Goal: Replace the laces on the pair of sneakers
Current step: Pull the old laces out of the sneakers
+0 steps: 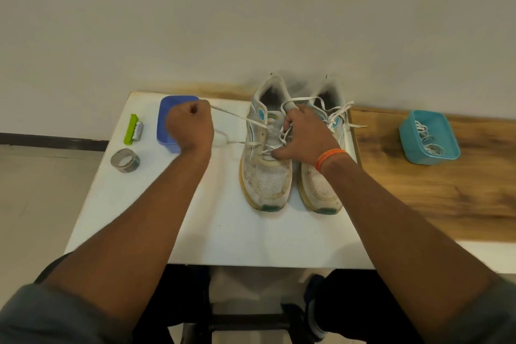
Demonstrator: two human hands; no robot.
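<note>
Two worn white sneakers stand side by side on a white table (223, 232), toes toward me. My left hand (190, 128) is a fist gripping the white lace (234, 116) of the left sneaker (265, 176), which runs taut from the fist to the eyelets. My right hand (304, 138) rests over the left sneaker's tongue, its fingers curled among the crossed laces and holding them. The right sneaker (321, 184) sits partly under my right wrist, its white lace loose and spread near the collar.
A blue tub (164, 120) stands behind my left fist. A green tool with a battery (132, 130) and a tape roll (125, 160) lie at the table's left. A teal tub (428, 137) holding white laces sits on the wooden shelf (446, 198) to the right.
</note>
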